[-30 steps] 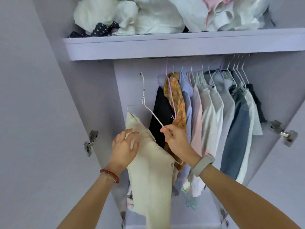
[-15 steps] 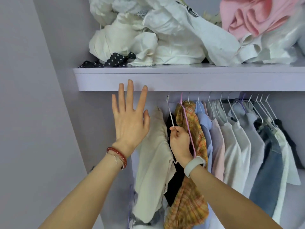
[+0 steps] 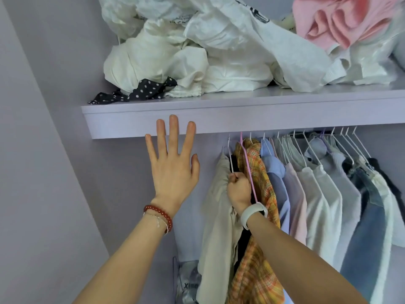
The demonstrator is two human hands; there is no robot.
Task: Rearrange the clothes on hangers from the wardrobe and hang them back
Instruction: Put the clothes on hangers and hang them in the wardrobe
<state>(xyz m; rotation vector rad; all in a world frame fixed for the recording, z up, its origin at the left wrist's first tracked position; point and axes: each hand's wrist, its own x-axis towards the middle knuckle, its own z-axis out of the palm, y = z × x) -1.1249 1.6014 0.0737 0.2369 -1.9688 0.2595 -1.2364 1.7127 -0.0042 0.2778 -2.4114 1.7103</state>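
The right hand (image 3: 238,188) is gripping the white wire hanger (image 3: 230,157) carrying the beige garment (image 3: 215,216) at the rail's left end; left hand (image 3: 174,170) spread, empty. The limp, light cloth is probably best steered by the stiff hanger.

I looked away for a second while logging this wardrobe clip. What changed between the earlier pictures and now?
The left hand let go of the cream garment and rose, fingers spread, to the shelf edge. The right hand lifted the white hanger up toward the rail, gripping it throughout. The other hung clothes stayed put.
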